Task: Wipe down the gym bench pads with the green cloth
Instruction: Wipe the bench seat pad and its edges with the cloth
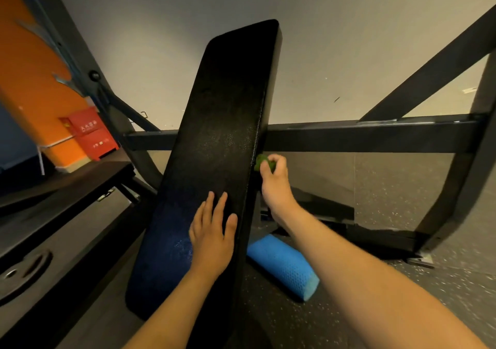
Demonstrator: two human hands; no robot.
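Fingers of the left hand lie straight and slightly spread, palm flat on the top of the black pad, near its right edge and toward its near end, holding nothing. The right hand has its fingers curled round a bunched green cloth, pressing it against the pad's right edge, about midway along. Below that edge a blue roller lies on the floor. A dark frame crosses behind the pad.
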